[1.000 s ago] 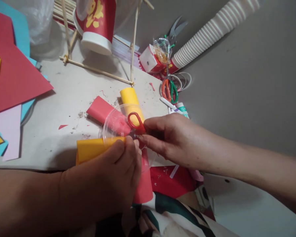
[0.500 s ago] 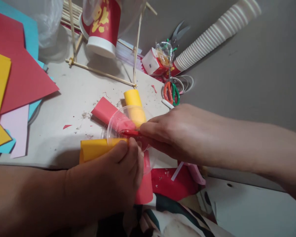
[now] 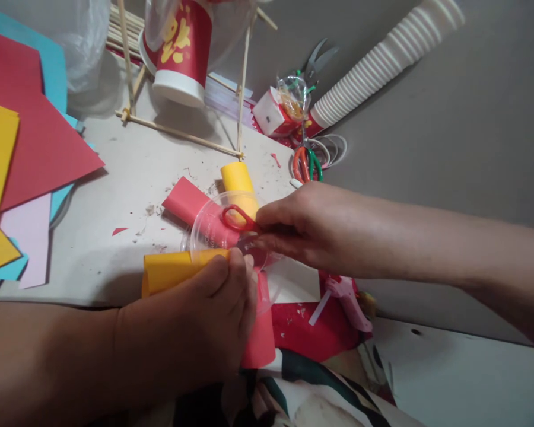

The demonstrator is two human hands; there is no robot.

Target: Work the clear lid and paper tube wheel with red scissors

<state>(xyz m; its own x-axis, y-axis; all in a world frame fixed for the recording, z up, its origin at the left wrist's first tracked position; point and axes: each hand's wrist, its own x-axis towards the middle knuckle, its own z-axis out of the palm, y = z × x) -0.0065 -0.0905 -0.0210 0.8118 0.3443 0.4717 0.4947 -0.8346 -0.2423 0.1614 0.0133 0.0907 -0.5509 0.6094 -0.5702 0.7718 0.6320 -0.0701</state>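
My left hand is closed, its thumb and fingers pinched at the inner end of a yellow paper tube on a clear round plastic lid. My right hand is closed over the lid, gripping what look like small scissors with a red looped handle; their blades are hidden. Around the lid sit a pink-red paper tube, a second yellow tube and a lower pink-red tube, partly behind my left hand.
Coloured paper sheets lie at the left. A stick frame with a red paper cup stands behind. Orange-and-green-handled scissors and a stack of cups are at the right. A pink glue gun lies below my right arm.
My right hand has tilted and lifted slightly, so the red loop, edge-on before, now shows its opening. My left hand holds nearly the same place. The view has shifted slightly.
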